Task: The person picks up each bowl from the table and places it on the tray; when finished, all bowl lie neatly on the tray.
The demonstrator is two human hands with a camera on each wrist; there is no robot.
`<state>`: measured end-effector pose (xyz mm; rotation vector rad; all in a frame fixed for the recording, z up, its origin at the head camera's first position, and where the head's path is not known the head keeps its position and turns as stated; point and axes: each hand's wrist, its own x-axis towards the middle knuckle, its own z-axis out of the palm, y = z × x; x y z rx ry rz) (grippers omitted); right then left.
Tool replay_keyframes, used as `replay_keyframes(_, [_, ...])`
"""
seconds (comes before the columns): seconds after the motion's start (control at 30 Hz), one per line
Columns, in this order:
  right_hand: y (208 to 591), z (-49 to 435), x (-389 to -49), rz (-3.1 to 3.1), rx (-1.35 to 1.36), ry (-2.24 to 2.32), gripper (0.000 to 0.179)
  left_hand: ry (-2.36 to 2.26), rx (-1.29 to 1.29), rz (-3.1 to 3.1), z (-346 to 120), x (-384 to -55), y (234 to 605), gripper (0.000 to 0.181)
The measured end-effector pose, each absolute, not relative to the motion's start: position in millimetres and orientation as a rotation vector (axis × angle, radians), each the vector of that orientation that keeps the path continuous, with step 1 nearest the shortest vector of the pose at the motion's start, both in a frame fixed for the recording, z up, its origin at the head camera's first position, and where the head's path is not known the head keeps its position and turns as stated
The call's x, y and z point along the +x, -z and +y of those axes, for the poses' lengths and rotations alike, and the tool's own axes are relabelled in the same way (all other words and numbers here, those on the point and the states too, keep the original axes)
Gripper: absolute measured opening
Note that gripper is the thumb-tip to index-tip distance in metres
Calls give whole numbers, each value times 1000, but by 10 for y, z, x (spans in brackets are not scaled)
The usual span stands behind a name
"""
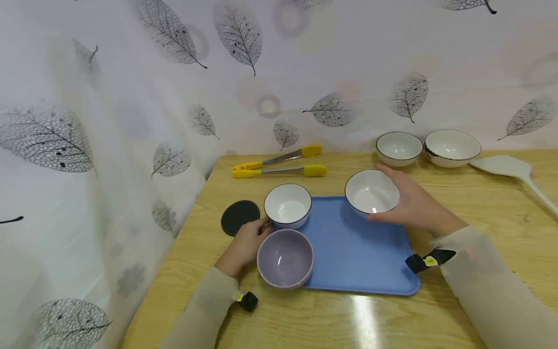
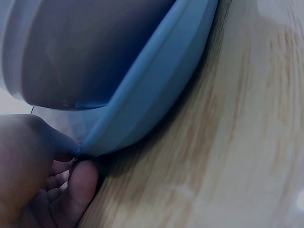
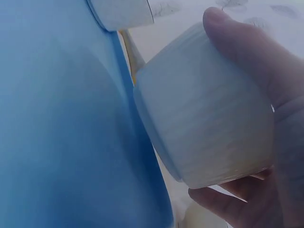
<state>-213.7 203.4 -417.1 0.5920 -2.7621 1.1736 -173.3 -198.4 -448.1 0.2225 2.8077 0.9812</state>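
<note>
My left hand [image 1: 247, 243] pinches the left edge of the blue tray [image 1: 357, 257] between thumb and fingers, seen close in the left wrist view. A purple bowl [image 1: 285, 259] and a white bowl with a dark rim [image 1: 287, 204] stand at the tray's left side, beside that hand. With my right hand [image 1: 416, 201] I hold another dark-rimmed white bowl [image 1: 372, 191] over the tray's back right corner. The right wrist view shows thumb and fingers spread around this bowl's outer wall [image 3: 204, 109], its base facing the tray.
Two white bowls, one plain [image 1: 399, 148] and one with dark marks [image 1: 453, 145], stand at the table's back. A white spatula [image 1: 503, 166] lies right of them. Yellow-ended tongs [image 1: 283, 171] lie back left, and a black round disc [image 1: 240, 216] lies near my left hand.
</note>
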Motion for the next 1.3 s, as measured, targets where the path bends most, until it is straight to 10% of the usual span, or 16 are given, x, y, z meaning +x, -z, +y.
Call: replay_keyframes(1.3, [4327, 1539, -2124, -2847, 721, -1182, 122, -950, 192, 2799, -1974, -1743, 4450, 38])
